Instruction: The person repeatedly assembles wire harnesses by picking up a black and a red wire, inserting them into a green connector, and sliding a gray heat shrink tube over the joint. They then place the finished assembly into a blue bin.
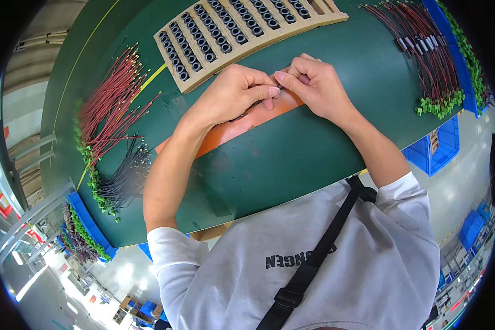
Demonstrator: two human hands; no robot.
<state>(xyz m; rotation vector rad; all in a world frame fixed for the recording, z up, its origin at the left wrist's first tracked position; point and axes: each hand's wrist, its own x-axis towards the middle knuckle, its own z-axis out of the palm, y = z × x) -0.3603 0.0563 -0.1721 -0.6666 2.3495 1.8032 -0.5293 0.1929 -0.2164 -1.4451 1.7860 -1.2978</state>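
Observation:
My left hand (246,92) and my right hand (316,83) meet over the middle of the green table, thumbs and fingertips pinched close together. A thin dark wire (254,104) runs out of the left hand's grip, along its fingers. Between the right fingertips a small gold-coloured tip (296,76) just shows; the fingers cover most of what it belongs to. Under both hands an orange strip (225,135) lies slantwise on the table. Beyond them stands a tan tray (195,82) with rows of black rings (209,56).
Red wires (113,93) with green connectors fan out at left, black wires (127,173) nearer. At far right lie bundled wires (423,66) with dark cylinders and green connectors (440,104). A blue bin (444,146) sits below the right edge; another blue container (91,225) is lower left.

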